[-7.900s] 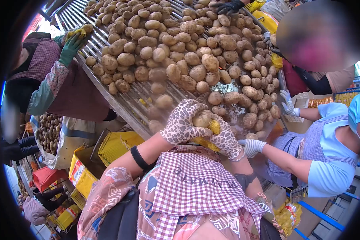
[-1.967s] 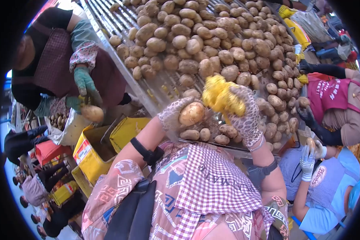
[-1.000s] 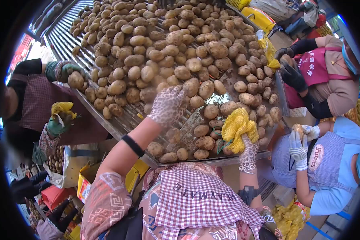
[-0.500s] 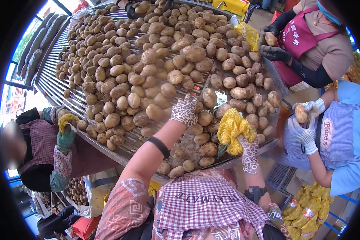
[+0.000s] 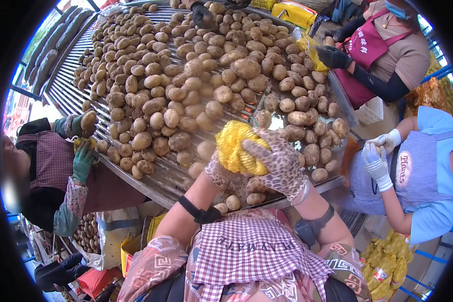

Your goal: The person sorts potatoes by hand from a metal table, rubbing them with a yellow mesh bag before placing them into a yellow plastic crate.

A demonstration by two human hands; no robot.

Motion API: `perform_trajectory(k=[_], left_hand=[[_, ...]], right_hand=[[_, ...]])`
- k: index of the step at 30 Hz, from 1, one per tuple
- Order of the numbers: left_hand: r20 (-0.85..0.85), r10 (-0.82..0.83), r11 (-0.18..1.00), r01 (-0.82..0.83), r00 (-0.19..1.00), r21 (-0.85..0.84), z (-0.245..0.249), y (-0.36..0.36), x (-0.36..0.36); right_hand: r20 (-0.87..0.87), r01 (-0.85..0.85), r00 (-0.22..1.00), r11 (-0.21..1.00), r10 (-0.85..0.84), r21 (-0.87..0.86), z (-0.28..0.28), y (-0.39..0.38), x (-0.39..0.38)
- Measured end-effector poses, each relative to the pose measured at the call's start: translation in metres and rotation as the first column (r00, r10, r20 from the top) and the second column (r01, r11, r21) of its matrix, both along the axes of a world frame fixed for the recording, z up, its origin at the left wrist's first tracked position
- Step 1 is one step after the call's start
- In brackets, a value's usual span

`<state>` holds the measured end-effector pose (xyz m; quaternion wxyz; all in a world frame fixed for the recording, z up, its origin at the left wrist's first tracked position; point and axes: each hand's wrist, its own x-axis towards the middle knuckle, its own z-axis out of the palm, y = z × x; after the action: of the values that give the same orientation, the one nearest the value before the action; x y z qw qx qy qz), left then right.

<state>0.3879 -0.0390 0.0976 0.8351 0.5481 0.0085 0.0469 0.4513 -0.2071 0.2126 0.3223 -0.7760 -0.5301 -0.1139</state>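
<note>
A bunched yellow mesh bag [image 5: 238, 143] is between my two hands, close over the sorting table. My right hand [image 5: 283, 163], in a leopard-print glove, wraps its fingers over the bag's near side. From the other side my left hand [image 5: 218, 171], gloved alike, grips the bag's lower left; its fingers are largely hidden behind the mesh. A rounded bulge shows in the bag. Many loose potatoes [image 5: 171, 118] lie around and beyond my hands. Several potatoes [image 5: 232, 203] sit at the near edge, just below my hands.
The slatted metal table [image 5: 68, 83] has a raised rim [image 5: 136, 185] on my side. Co-workers stand left, right and far right; another gloved hand [image 5: 203, 16] reaches over the far potatoes. Filled yellow mesh bags [image 5: 385, 264] are stacked at lower right, and a yellow mesh bag [image 5: 312, 50] hangs at the far-right rim.
My left hand has drawn back from the potatoes and my right hand has brought the mesh bag left and up to meet it. The far-right co-worker's hands have moved to the rim.
</note>
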Motion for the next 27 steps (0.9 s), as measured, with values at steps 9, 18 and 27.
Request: perform_trajectory(k=[9, 18, 27], left_hand=[[-0.284, -0.142, 0.777, -0.071, 0.948, -0.626, -0.004, 0.013, -0.049], [-0.071, -0.265, 0.377, 0.035, 0.962, -0.926, 0.010, 0.008, -0.066], [-0.107, -0.267, 0.329, -0.014, 0.958, -0.944, 0.028, 0.016, -0.071]], right_hand=[[-0.225, -0.001, 0.974, 0.983, 0.043, 0.183, 0.004, 0.023, -0.003], [-0.762, 0.273, 0.646, 0.943, -0.032, 0.192, -0.023, 0.010, 0.007], [-0.769, 0.317, 0.593, 0.947, -0.237, -0.048, -0.046, 0.003, 0.023]])
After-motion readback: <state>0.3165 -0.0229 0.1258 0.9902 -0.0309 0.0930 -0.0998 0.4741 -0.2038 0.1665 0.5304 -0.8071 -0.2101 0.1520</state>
